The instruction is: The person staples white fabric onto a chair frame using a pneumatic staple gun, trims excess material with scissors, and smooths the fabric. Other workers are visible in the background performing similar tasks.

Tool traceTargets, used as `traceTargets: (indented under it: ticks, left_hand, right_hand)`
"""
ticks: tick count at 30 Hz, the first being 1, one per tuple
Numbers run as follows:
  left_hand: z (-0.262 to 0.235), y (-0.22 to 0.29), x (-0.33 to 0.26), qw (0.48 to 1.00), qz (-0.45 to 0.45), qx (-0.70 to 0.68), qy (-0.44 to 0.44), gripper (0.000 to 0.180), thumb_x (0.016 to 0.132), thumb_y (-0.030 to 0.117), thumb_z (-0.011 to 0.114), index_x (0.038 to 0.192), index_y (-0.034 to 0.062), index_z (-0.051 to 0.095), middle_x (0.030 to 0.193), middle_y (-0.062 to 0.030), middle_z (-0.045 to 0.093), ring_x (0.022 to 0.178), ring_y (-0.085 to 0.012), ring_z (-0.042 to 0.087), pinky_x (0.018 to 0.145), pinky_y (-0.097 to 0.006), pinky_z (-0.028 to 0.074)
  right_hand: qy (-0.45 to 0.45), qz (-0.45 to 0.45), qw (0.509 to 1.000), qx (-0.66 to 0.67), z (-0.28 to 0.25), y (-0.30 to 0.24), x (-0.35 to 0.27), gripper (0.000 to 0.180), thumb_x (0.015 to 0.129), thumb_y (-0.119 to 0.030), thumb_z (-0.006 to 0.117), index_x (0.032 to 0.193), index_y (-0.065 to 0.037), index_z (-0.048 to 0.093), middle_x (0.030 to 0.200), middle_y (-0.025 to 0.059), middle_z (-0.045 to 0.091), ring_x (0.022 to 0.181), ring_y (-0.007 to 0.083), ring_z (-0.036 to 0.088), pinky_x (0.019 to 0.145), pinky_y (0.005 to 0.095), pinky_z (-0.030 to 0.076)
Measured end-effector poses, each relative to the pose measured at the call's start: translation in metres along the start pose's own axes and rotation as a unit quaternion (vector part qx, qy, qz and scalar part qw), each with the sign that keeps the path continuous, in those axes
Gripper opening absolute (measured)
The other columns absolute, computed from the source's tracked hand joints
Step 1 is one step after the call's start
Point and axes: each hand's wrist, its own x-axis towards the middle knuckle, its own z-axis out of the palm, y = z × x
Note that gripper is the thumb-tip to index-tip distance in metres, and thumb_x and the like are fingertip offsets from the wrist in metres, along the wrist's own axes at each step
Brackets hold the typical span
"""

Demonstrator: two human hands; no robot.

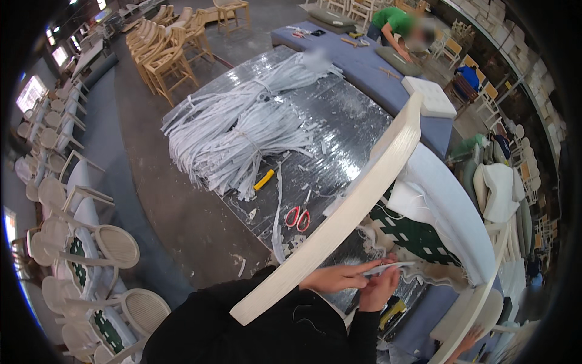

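While both hands are on one thin white strip (405,264), there's a fair bit of stuff around, so I'm placing everything off the long pale wooden bar (339,224). The strip sits just right of that bar, level with its lower half. Left hand (336,277): grip pinched on the strip, with the bar crossing in front of the forearm. Right hand (379,291): grip closed on the same strip, slightly farther right of the bar.

Also right of the bar you get one patch of dark green webbing (397,227), then one curved piece of white padding (458,212) farther out. One yellow tool (393,312) lies right of the bar's lower end; can't make out what kind.

Left of the bar, on the shiny dark worktop (339,136), I count one pair of red-handled scissors (299,213) near it, one yellow handle (265,179) farther off, and what look like two tied bundles of white strips (212,155) beyond that.

Just past the bar's top end: one white tufted cushion (433,97) on a blue worktop (364,68). One co-worker in a green top (393,23) leans over well beyond the bar.
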Motion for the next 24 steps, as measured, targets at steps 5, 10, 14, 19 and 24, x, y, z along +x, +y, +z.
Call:
traceTargets:
  ticks: [5,10,14,19,24]
  left_hand:
    - [-0.115,-0.101,-0.011,0.928,-0.033,0.198,0.314,0.027,0.105,0.026,0.07,0.123,0.0056,0.076,0.104,-0.0167,0.079,0.09,-0.0269,0.08,0.081,-0.043,0.062]
    - [-0.215,-0.202,-0.012,0.725,-0.172,0.536,0.397,0.045,0.107,0.047,0.06,0.097,0.0078,0.08,0.089,-0.0215,0.08,0.085,-0.0461,0.078,0.073,-0.059,0.062]
    - [-0.277,-0.262,-0.012,0.729,-0.312,0.447,0.413,0.041,0.103,0.046,0.065,0.094,0.0068,0.076,0.083,-0.0167,0.075,0.076,-0.0396,0.076,0.066,-0.054,0.059]
    - [-0.323,-0.253,-0.025,0.899,-0.256,0.062,0.349,0.019,0.098,0.027,0.071,0.092,0.0102,0.074,0.075,0.0006,0.068,0.065,-0.0218,0.068,0.058,-0.041,0.053]
    - [-0.23,-0.161,-0.065,0.937,-0.202,0.142,0.248,0.014,0.097,0.013,0.075,0.088,0.0098,0.065,0.073,0.0021,0.061,0.066,-0.0119,0.06,0.061,-0.031,0.049]
  right_hand:
    - [0.017,-0.01,0.978,0.206,-0.021,-0.07,0.023,0.037,0.117,-0.044,0.059,0.135,-0.011,0.059,0.1,-0.002,0.059,0.087,0.0132,0.057,0.085,0.0345,0.051]
    - [0.09,0.045,0.994,-0.054,-0.03,-0.083,0.005,0.04,0.117,-0.052,0.054,0.14,-0.019,0.053,0.087,-0.0037,0.046,0.061,0.0074,0.036,0.056,0.0252,0.035]
    - [0.057,-0.004,0.996,-0.072,0.018,-0.086,0.008,0.022,0.122,-0.034,0.049,0.131,-0.016,0.041,0.095,0.0006,0.053,0.058,0.0032,0.038,0.05,0.0218,0.031]
    - [0.082,-0.146,0.979,-0.113,0.004,-0.099,0.019,0.018,0.121,-0.025,0.054,0.116,-0.007,0.056,0.098,0.0027,0.063,0.078,0.0113,0.058,0.07,0.0265,0.048]
    - [0.099,-0.12,0.987,-0.029,-0.041,-0.119,0.004,0.022,0.118,-0.021,0.06,0.123,0.0,0.067,0.098,0.003,0.067,0.088,0.0126,0.062,0.086,0.0298,0.051]
